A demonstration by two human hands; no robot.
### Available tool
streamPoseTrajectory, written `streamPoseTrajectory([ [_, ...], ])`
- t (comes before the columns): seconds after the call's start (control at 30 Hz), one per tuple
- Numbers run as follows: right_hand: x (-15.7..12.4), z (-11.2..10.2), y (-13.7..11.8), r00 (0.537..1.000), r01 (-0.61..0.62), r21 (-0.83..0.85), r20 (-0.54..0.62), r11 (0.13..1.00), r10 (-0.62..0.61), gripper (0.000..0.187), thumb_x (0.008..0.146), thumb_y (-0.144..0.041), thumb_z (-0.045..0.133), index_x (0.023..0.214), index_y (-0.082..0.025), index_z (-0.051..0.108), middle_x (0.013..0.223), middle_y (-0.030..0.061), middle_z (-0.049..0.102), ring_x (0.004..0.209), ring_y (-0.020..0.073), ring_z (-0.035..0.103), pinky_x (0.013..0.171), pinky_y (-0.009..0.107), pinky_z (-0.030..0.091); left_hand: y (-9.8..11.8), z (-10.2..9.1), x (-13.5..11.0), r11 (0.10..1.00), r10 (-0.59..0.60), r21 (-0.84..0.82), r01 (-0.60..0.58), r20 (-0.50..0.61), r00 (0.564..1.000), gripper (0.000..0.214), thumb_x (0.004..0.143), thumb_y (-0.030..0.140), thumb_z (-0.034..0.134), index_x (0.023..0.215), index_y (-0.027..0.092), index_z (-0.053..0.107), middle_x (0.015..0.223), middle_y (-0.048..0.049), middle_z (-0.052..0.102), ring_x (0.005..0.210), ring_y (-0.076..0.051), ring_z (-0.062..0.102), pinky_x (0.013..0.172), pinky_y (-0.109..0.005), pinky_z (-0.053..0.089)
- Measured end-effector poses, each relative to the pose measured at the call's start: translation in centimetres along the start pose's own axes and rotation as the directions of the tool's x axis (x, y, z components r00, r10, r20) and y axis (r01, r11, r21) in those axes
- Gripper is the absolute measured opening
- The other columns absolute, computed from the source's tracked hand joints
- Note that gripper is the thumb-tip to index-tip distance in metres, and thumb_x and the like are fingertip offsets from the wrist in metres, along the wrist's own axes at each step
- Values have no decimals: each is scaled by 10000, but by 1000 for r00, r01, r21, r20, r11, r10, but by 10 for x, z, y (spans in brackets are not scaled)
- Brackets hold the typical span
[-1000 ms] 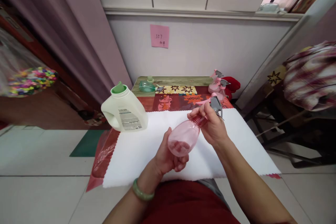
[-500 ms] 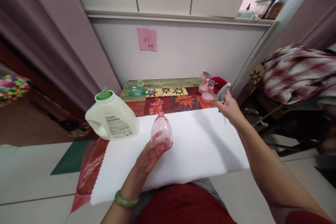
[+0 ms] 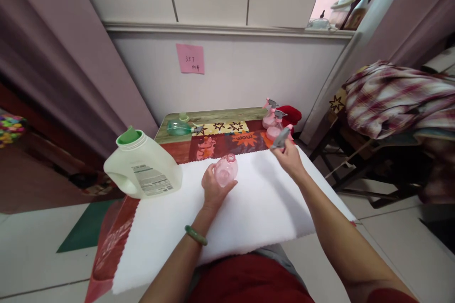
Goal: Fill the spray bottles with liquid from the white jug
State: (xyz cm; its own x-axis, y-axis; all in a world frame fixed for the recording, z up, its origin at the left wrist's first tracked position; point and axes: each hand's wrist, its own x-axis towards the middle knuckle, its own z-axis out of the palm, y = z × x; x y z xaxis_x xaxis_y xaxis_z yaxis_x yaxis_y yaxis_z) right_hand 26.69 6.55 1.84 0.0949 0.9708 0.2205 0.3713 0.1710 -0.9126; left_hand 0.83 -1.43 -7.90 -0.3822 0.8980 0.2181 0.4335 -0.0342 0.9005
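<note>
My left hand point(image 3: 213, 187) is wrapped round a clear pink bottle point(image 3: 226, 170) over the white cloth. The bottle's uncapped neck tips away from me and to the right. In my right hand point(image 3: 292, 158) is a grey and pink spray nozzle point(image 3: 282, 137), apart from the bottle and to its right. Just behind that hand stand two pink spray bottles point(image 3: 273, 131) with their nozzles on. A large whitish-green jug point(image 3: 151, 165) stands to the left of my left hand, with a green piece in its mouth.
A green spray bottle point(image 3: 178, 128) lies on its side at the back left of the table. Something red point(image 3: 289, 115) sits behind the pink spray bottles. A white cloth point(image 3: 170, 241) covers the table's front. A plaid garment point(image 3: 398, 99) is heaped on the right.
My left hand has lifted and tilted the pink bottle, its mouth now turned to the right. My right hand has drawn the spray nozzle slightly left and lower. The view has shifted slightly.
</note>
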Motion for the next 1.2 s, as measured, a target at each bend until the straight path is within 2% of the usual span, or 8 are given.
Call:
streamPoseTrajectory([
  [0.07,0,0,12,992,32,-511,118,859,33,166,886,-370,589,912,-209,559,801,53,667,742,216,609,658,307,393,-4,4,1,997,22,72,-19,-41,999,864,544,431,887,1266,224,461,1329,-164,574,1292,-435,491,1134,-597,292],
  [0.13,0,0,28,973,46,-741,184,670,137,194,922,-311,514,1032,-167,583,963,142,719,858,272,669,702,332,413,-8,6,2,992,42,121,-36,-52,998,825,583,433,859,1277,232,460,1327,-162,579,1279,-425,508,1117,-585,320],
  [0.23,2,3,51,948,21,-803,205,595,243,254,895,-261,540,1089,-115,615,1044,213,731,919,330,699,706,353,428,-12,7,3,984,69,166,-65,-21,997,801,624,416,826,1296,223,434,1285,-157,612,1209,-392,579,1065,-527,395],
  [0.4,9,0,78,925,52,-836,247,547,290,189,843,-224,619,1003,-159,698,1039,155,747,945,293,711,713,318,438,-11,12,5,966,60,255,-53,-20,998,788,664,418,800,1308,195,406,1262,-178,622,1182,-406,606,1079,-547,357],
  [0.77,-2,-9,95,964,87,-827,210,556,162,405,880,-361,650,1263,-234,664,1182,107,709,1027,271,685,819,334,463,-16,23,8,913,-40,406,38,-6,999,804,651,478,811,1327,242,447,1329,-166,618,1324,-392,518,1147,-579,225],
  [0.97,-9,-3,86,986,112,-807,164,581,38,486,901,-174,527,1385,-145,563,1401,187,609,1255,321,588,1038,423,425,-21,21,5,903,-41,430,21,37,998,907,627,451,838,1390,218,408,1352,-177,608,1339,-390,514,1162,-564,214],
  [1.07,-20,11,74,980,201,-695,147,690,-137,522,891,-157,508,1412,-136,531,1480,178,554,1357,329,512,1143,466,364,-23,19,2,906,-34,424,7,55,998,905,642,432,830,1409,224,397,1359,-166,600,1354,-381,502,1171,-558,211],
  [1.2,-48,53,58,934,323,-302,257,897,-250,541,905,-402,622,1395,-190,533,1383,159,623,1267,315,593,1090,486,454,-23,16,-3,919,-5,394,-27,80,997,900,669,385,806,1441,209,378,1385,-172,584,1356,-384,502,1173,-557,224],
])
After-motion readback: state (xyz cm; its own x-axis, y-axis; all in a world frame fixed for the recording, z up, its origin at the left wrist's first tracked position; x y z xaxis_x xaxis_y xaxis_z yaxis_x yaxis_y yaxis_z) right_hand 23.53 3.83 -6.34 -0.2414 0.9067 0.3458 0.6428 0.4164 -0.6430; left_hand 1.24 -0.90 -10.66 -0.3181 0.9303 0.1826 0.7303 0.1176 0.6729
